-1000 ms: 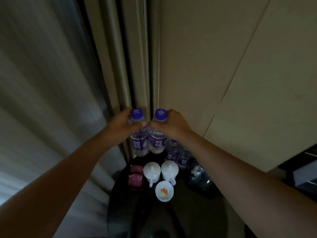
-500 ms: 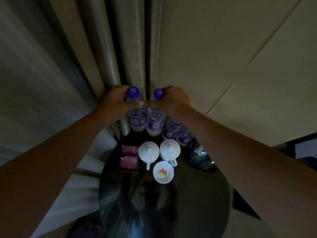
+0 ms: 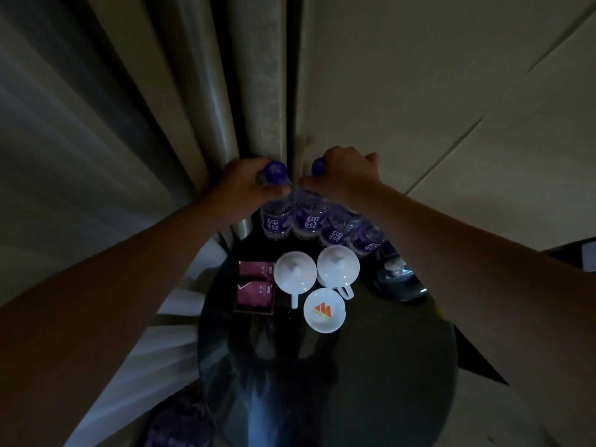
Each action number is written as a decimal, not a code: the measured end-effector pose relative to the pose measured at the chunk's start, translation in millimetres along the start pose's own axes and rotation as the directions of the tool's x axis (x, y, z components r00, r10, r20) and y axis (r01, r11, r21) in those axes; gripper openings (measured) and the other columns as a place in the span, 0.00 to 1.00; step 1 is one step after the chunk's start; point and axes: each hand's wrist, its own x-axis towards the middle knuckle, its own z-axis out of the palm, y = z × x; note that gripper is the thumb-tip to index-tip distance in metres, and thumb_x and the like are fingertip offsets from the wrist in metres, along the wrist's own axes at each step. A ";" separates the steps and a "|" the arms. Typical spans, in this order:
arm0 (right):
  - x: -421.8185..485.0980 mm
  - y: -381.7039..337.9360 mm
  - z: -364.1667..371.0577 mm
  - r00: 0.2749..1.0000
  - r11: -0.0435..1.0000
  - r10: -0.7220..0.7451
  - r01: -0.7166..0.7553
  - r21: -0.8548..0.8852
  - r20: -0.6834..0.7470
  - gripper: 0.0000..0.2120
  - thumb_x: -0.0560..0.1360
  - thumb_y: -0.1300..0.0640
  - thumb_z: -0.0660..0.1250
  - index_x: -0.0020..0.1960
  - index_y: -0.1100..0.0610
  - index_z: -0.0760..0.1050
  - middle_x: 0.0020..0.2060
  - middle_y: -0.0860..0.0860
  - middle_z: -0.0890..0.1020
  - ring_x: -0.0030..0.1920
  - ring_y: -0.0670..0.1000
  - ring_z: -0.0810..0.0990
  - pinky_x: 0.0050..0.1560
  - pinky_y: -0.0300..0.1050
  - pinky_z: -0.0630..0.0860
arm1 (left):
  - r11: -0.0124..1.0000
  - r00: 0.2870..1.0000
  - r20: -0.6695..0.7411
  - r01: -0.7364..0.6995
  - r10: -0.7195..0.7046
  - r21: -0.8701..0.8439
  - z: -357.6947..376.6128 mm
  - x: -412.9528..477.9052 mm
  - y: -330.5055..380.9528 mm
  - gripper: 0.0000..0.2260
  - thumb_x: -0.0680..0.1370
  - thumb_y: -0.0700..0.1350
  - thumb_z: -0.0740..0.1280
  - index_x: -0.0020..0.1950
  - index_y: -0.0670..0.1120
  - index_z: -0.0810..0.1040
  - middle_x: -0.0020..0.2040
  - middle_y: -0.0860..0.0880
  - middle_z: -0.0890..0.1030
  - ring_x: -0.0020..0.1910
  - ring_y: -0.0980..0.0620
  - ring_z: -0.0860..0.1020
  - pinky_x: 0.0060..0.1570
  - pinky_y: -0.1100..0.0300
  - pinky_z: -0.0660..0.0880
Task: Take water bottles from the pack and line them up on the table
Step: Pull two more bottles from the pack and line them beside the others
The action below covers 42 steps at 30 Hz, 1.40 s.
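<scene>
Several clear water bottles with purple labels and purple caps stand in a row at the far edge of a round dark glass table (image 3: pixel 354 382). My left hand (image 3: pixel 242 185) grips the neck of the leftmost bottle (image 3: pixel 274 217). Beside it, my right hand (image 3: pixel 348 175) is closed around the neck of the second bottle (image 3: pixel 309 221). Both bottles appear to stand upright on the table. Two more bottles (image 3: pixel 337 232) continue the row to the right, partly hidden under my right forearm. No pack is in sight.
In front of the bottles stand two white lidded cups (image 3: pixel 295 272) and a white dish with an orange logo (image 3: pixel 324 310). A small tray with maroon sachets (image 3: pixel 256 288) lies to their left. Curtains hang behind on the left and a pale wall on the right.
The view has tilted down, showing more of the table. Both hands have stayed on the two left bottles, which have come down to the table's far edge.
</scene>
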 end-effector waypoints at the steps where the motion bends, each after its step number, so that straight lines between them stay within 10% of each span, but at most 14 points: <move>1: -0.2 0.2 2.4 1.000 0.999 -0.018 0.018 -0.027 0.006 0.20 0.67 0.36 0.63 0.31 0.50 0.61 0.30 0.46 0.68 0.39 0.53 0.70 0.56 0.58 0.62 | 1.000 1.000 0.004 0.009 -0.009 0.002 0.0 0.9 -1.3 0.12 0.70 0.41 0.74 0.51 0.48 0.79 0.46 0.45 0.82 0.49 0.46 0.80 0.52 0.46 0.77; 15: -11.2 3.9 31.8 0.979 0.938 -0.201 0.202 -0.282 0.031 0.23 0.75 0.36 0.55 0.32 0.54 0.61 0.25 0.48 0.64 0.33 0.54 0.68 0.59 0.60 0.59 | 0.999 0.999 0.035 0.031 -0.032 0.009 15.2 2.0 -27.2 0.12 0.70 0.39 0.74 0.51 0.46 0.78 0.48 0.44 0.82 0.51 0.47 0.79 0.53 0.49 0.76; 23: -14.7 5.9 24.1 0.959 0.949 -0.207 0.246 -0.199 0.195 0.36 0.70 0.30 0.59 0.68 0.53 0.61 0.47 0.54 0.79 0.53 0.60 0.77 0.63 0.66 0.59 | 0.994 0.994 0.034 0.104 -0.102 -0.038 13.5 3.5 -32.8 0.15 0.70 0.40 0.74 0.54 0.48 0.77 0.53 0.39 0.81 0.54 0.43 0.79 0.54 0.43 0.76; 42: -13.7 19.3 10.3 0.918 0.966 -0.213 0.248 -0.066 0.333 0.37 0.67 0.35 0.68 0.68 0.50 0.60 0.62 0.54 0.76 0.63 0.60 0.72 0.63 0.64 0.59 | 0.995 0.989 0.110 0.092 -0.096 0.040 9.4 6.2 -45.4 0.26 0.63 0.42 0.78 0.58 0.54 0.74 0.53 0.48 0.82 0.55 0.50 0.80 0.60 0.42 0.75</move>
